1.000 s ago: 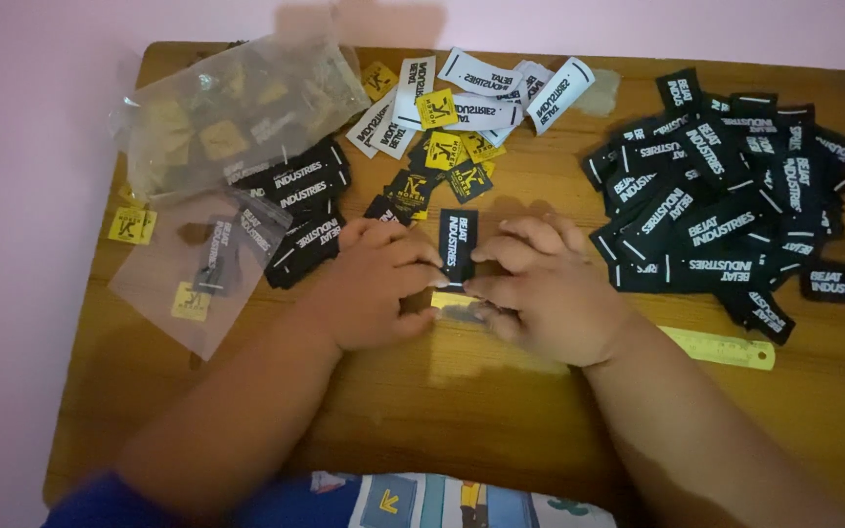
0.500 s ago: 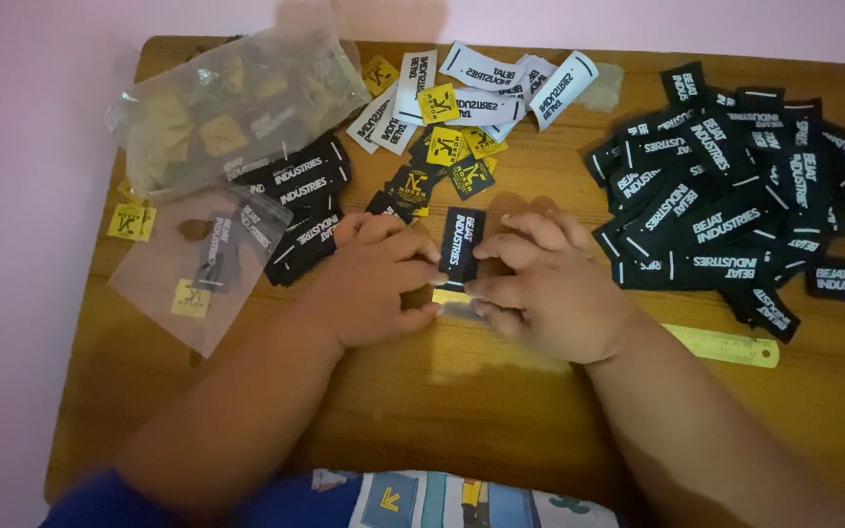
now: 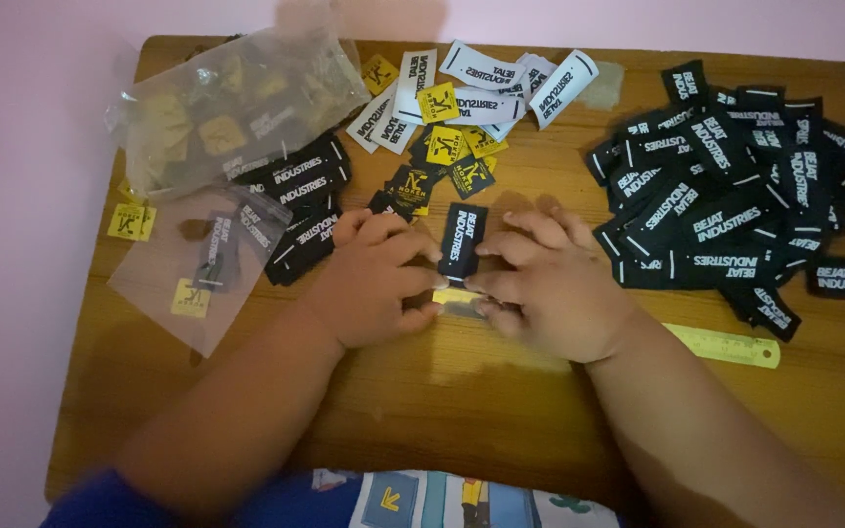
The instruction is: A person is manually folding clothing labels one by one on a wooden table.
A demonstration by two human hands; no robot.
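Note:
My left hand [image 3: 376, 282] and my right hand [image 3: 550, 284] rest side by side on a wooden table [image 3: 462, 411]. Between their fingertips lies a black woven label [image 3: 460, 242], set lengthwise, with both hands touching its sides. Under the fingers runs a yellow-green ruler [image 3: 726, 344], whose free end sticks out to the right of my right wrist. Whether the fingers pinch the label or only press on it is hidden.
A large heap of black labels [image 3: 735, 200] lies at the right. White labels [image 3: 486, 83] and small yellow square labels [image 3: 442, 142] lie at the back. A full clear plastic bag [image 3: 237, 108] and a flatter clear bag [image 3: 202, 269] lie at the left.
The black label between my hands has shifted slightly and now lies a little straighter. My hands stay in the same place.

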